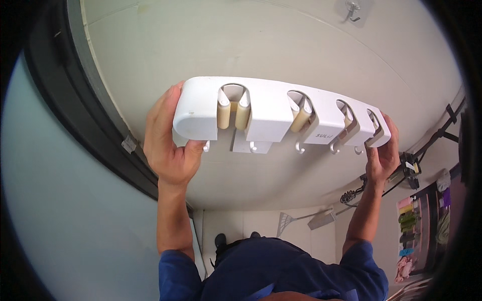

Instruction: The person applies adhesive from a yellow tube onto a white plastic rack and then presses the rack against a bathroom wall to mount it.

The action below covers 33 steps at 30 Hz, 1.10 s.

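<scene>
I am watching both hands gripping a long white rack (271, 118) by its ends, mid-frame.
Its long axis is running from left of centre toward the right of the frame, sloping downward, and lying between the left hand (167, 143) and the right hand (385, 153); neither is nearer, each touching its own end. The left fingers are curling round the left end, parted by its depth, thumb sitting below; the right fingers are closing likewise round the other end, partly hidden from me. Small hooks (253, 147) are hanging beneath, and beige rollers (224, 115) are showing in the slots. The pale wall (251, 50) is standing behind; whether the rack is touching it, I cannot tell.
</scene>
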Each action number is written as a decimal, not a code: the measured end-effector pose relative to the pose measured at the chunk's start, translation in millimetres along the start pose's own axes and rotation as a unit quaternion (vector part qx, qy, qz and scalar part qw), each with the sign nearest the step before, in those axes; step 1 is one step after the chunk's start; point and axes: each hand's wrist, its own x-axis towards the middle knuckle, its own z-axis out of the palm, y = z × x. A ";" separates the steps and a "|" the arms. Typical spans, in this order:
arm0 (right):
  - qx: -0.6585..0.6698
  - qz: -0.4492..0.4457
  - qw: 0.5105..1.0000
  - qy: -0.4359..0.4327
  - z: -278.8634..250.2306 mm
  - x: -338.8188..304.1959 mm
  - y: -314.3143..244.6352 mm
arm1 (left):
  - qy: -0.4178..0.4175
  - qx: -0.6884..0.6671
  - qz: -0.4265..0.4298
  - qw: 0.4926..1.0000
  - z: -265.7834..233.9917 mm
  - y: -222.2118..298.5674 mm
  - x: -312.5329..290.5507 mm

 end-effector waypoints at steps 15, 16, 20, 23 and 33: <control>0.062 -0.027 0.996 0.052 -579.4 -80.7 33.1 | 0.051 -0.073 -0.027 0.996 268.0 544.2 18.6; 0.067 -0.023 0.996 0.056 -624.1 -94.8 31.2 | 0.043 -0.081 -0.017 0.996 285.0 585.1 15.6; 0.103 -0.018 0.992 0.074 -769.2 -162.4 33.2 | 0.043 -0.093 -0.025 0.994 344.3 727.8 -30.6; 0.090 -0.052 0.991 0.086 -846.2 -204.7 46.0 | 0.053 -0.078 -0.037 0.995 379.5 809.9 -63.2; 0.068 -0.043 0.991 0.106 -881.8 -253.8 12.5 | 0.052 -0.078 -0.037 0.995 361.6 865.4 -102.2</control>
